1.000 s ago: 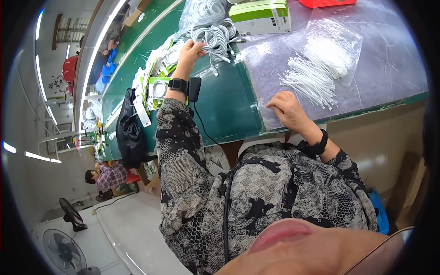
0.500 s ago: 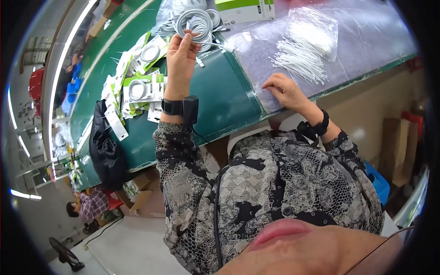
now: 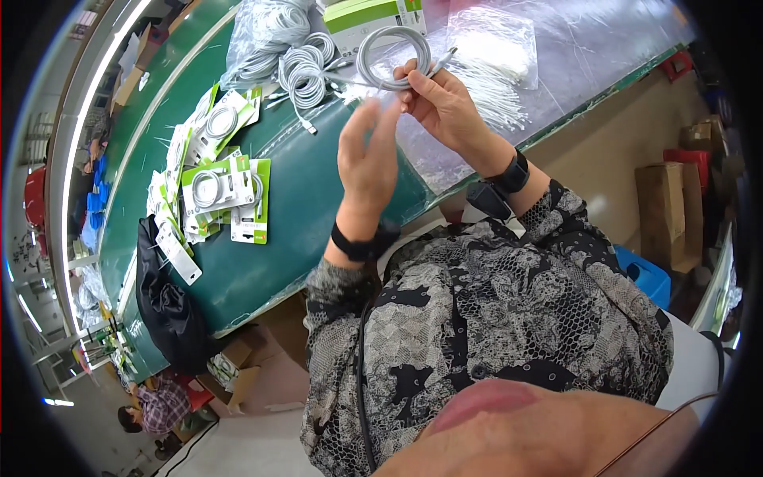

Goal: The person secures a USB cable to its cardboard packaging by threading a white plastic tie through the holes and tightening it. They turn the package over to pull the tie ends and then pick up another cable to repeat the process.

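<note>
A light grey cable coil (image 3: 394,32) is pinched between the thumb and fingers of my right hand (image 3: 451,115), above the table's edge between green and clear covering. A cable end with a plug (image 3: 447,60) sticks out beside my right fingers. My left hand (image 3: 368,163) is just left of the coil, its fingers stretched out and partly blurred, with nothing visible in them. Close behind it lie loose coiled cables (image 3: 302,75), one plug pointing toward me. Beyond the held coil stands a green and white box (image 3: 373,25).
Carded cable packs (image 3: 218,191) are heaped on the green table (image 3: 294,187) at left, next to a black garment (image 3: 169,306). White cable ties (image 3: 493,99) and a clear bag (image 3: 501,40) lie at the back right. A cardboard box (image 3: 664,207) stands on the floor at right.
The coil has passed from my left hand to my right hand and moved right. My left hand has drawn back toward me with its fingers extended. The whole view has shifted slightly.
</note>
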The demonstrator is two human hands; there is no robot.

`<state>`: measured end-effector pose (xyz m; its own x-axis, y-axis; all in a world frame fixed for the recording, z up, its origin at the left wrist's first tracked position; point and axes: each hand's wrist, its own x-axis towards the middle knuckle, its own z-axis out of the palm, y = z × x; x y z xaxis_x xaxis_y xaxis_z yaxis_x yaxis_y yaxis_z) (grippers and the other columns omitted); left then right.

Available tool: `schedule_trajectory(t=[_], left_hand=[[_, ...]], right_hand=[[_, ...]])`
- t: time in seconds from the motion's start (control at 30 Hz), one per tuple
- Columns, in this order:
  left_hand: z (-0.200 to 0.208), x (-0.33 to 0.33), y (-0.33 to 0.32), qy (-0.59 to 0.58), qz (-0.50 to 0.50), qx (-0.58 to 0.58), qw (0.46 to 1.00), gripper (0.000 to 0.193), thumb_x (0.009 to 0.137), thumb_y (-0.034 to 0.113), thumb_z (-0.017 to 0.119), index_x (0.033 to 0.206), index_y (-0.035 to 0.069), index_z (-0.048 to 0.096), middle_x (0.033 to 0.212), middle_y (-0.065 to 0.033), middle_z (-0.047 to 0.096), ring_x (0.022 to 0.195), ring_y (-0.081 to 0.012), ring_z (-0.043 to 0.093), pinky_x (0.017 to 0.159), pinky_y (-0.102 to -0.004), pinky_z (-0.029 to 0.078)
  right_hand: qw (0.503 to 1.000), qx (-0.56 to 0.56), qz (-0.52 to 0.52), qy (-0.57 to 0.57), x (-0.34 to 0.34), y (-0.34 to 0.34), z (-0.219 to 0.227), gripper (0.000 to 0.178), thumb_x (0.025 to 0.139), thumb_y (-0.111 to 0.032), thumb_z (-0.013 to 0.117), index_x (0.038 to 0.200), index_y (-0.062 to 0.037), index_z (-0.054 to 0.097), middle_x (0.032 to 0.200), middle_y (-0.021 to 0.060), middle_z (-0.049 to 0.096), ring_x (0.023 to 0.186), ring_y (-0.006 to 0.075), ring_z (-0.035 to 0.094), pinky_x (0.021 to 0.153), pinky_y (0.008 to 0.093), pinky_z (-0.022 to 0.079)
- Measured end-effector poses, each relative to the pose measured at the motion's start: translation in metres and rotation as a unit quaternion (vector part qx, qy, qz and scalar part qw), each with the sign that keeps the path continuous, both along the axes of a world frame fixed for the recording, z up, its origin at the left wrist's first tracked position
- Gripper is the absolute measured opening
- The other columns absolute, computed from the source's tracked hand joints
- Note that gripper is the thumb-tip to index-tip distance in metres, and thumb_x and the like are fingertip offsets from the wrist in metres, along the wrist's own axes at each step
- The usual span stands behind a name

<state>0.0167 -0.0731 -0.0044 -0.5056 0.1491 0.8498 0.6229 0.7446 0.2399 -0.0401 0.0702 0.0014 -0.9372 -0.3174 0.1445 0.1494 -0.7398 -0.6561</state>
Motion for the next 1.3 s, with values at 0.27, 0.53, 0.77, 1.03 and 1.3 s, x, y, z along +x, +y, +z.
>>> schedule_trajectory(t=[0.27, 0.53, 0.77, 1.03, 1.3], left_hand=[[0.008, -0.004, 0.005, -0.381, -0.291, 0.554, 0.680, 0.032, 0.096, 0.010, 0.047, 0.126, -0.001, 0.045, 0.092, -0.0065, 0.057, 0.061, -0.0084, 0.050, 0.053, -0.0208, 0.041], [-0.011, -0.016, 0.013, -0.495, -0.288, 0.549, 0.609, 0.024, 0.097, 0.017, 0.050, 0.114, 0.000, 0.049, 0.080, -0.0027, 0.058, 0.057, -0.0038, 0.046, 0.049, -0.0189, 0.037], [-0.015, -0.024, 0.007, -0.531, -0.183, 0.393, 0.729, 0.021, 0.091, 0.016, 0.061, 0.101, 0.000, 0.054, 0.071, -0.0006, 0.058, 0.056, -0.0037, 0.046, 0.048, -0.0223, 0.038], [-0.004, -0.028, 0.013, -0.532, -0.176, 0.364, 0.744, 0.018, 0.092, 0.016, 0.059, 0.100, 0.001, 0.054, 0.070, 0.0000, 0.058, 0.058, -0.0054, 0.051, 0.050, -0.0215, 0.040], [-0.041, -0.020, 0.026, -0.553, -0.193, 0.429, 0.688, 0.014, 0.096, 0.013, 0.048, 0.103, 0.000, 0.052, 0.073, -0.0039, 0.059, 0.061, -0.0122, 0.056, 0.054, -0.0267, 0.045]], right_hand=[[0.983, 0.154, 0.099, 0.019, 0.014, 0.019, 0.000, 0.020, 0.097, -0.017, 0.052, 0.112, -0.0040, 0.054, 0.093, 0.0025, 0.057, 0.074, 0.0092, 0.056, 0.070, 0.0261, 0.049], [0.919, 0.385, 0.083, 0.019, 0.006, 0.038, -0.017, 0.025, 0.097, -0.016, 0.050, 0.118, -0.0038, 0.053, 0.085, 0.0018, 0.057, 0.067, 0.0090, 0.055, 0.060, 0.0243, 0.046], [0.899, 0.434, 0.046, 0.044, 0.011, 0.057, -0.008, 0.027, 0.093, -0.013, 0.049, 0.118, -0.0036, 0.053, 0.068, 0.0030, 0.054, 0.055, 0.0108, 0.053, 0.054, 0.0257, 0.044], [0.880, 0.464, 0.096, 0.012, 0.013, 0.064, -0.014, 0.027, 0.096, -0.018, 0.052, 0.117, -0.0011, 0.053, 0.079, 0.0025, 0.056, 0.057, 0.0085, 0.052, 0.054, 0.0232, 0.043], [0.914, 0.406, 0.002, 0.025, 0.025, 0.061, -0.031, 0.020, 0.098, -0.020, 0.050, 0.098, -0.0012, 0.056, 0.076, 0.0007, 0.054, 0.055, 0.0071, 0.048, 0.052, 0.0212, 0.041]])
